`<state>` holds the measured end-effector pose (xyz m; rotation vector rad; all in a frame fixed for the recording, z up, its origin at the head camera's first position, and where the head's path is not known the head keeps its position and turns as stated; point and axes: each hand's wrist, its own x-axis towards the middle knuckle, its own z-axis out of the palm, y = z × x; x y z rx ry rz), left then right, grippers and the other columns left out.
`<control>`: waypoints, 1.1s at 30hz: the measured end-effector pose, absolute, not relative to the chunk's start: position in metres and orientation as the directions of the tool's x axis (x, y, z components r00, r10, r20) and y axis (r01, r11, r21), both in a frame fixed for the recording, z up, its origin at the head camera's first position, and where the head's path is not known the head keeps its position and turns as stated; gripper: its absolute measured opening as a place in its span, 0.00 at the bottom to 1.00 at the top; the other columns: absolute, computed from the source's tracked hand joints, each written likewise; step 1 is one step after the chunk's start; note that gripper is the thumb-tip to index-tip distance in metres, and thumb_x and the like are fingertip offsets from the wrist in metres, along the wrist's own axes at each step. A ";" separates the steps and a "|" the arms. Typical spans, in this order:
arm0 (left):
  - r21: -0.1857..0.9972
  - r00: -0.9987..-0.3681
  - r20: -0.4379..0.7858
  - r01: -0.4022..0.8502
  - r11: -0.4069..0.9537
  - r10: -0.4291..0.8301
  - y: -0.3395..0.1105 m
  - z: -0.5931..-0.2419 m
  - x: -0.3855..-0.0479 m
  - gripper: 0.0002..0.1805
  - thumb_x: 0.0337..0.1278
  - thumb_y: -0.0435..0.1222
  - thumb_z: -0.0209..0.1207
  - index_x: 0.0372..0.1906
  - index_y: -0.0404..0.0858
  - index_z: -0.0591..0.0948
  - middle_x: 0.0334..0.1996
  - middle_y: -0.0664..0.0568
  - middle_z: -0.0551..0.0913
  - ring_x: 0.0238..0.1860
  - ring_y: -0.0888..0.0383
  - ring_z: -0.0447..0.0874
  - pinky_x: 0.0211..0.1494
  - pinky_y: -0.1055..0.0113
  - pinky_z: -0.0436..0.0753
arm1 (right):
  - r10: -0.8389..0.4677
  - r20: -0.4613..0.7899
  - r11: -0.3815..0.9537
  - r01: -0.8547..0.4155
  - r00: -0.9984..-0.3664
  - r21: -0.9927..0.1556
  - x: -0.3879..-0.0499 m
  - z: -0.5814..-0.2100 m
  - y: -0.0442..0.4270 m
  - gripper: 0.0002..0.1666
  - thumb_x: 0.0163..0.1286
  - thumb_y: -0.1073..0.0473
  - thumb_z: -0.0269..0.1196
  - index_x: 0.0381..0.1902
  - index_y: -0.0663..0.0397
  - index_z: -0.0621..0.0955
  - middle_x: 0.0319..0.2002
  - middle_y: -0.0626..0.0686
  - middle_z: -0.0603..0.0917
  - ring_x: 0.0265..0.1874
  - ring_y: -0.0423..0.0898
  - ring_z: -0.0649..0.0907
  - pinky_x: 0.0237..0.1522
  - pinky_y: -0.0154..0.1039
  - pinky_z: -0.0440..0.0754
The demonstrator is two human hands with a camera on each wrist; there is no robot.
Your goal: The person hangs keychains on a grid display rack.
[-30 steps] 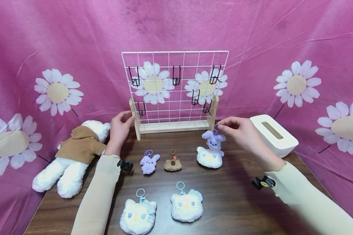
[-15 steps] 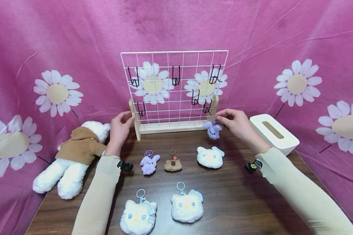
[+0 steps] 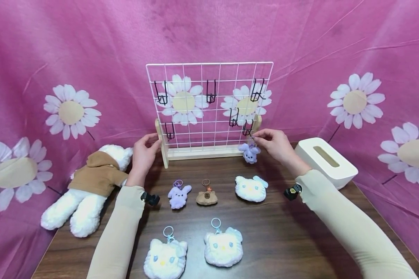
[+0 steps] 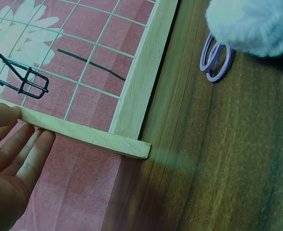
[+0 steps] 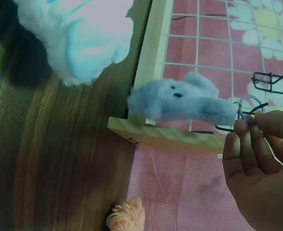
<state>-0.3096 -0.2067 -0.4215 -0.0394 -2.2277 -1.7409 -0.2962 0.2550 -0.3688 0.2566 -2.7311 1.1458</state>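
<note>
My left hand (image 3: 144, 155) grips the left wooden post (image 4: 83, 131) of a white wire grid rack (image 3: 202, 153), thumb on one side and fingers on the other. With thumb and fingers my right hand (image 3: 276, 145) pinches the purple ring (image 5: 250, 102) of a lilac plush bunny keychain (image 3: 250, 153). The bunny hangs before the rack's lower right corner. Its ring is close to the lower right black hook (image 3: 247, 128); whether the hook passes through it, I cannot tell. Other black hooks (image 3: 211, 93) on the grid carry nothing.
On the brown table (image 3: 283, 240) lie another lilac bunny keychain (image 3: 178, 197), a brown plush keychain (image 3: 206, 197) and white cat-face plush keychains (image 3: 223, 248). A white teddy in a brown hoodie (image 3: 94, 180) lies at left. A white tissue box (image 3: 326, 162) stands at right.
My right hand has raised the bunny keychain off the white cat plush and carried it back and slightly left to the lower right hook. The left hand keeps its grip on the post.
</note>
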 end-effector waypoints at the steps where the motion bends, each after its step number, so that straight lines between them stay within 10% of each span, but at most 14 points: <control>1: 0.942 -0.951 0.260 0.211 0.261 -0.170 -0.207 -0.421 -0.310 0.20 0.82 0.32 0.64 0.70 0.28 0.84 0.64 0.29 0.89 0.42 0.78 0.86 0.47 0.82 0.92 | -0.089 0.220 0.694 -0.219 -0.971 -0.686 -0.298 -0.370 0.255 0.14 0.84 0.54 0.68 0.58 0.54 0.92 0.52 0.61 0.94 0.45 0.45 0.83 0.43 0.28 0.79; 33: 0.929 -0.942 0.281 0.218 0.299 -0.185 -0.206 -0.423 -0.310 0.20 0.81 0.33 0.66 0.69 0.29 0.85 0.63 0.31 0.90 0.41 0.78 0.85 0.47 0.84 0.90 | 0.166 0.312 0.763 -0.079 -0.935 -0.641 -0.316 -0.378 0.227 0.13 0.80 0.51 0.71 0.50 0.53 0.95 0.44 0.59 0.96 0.45 0.55 0.87 0.35 0.40 0.80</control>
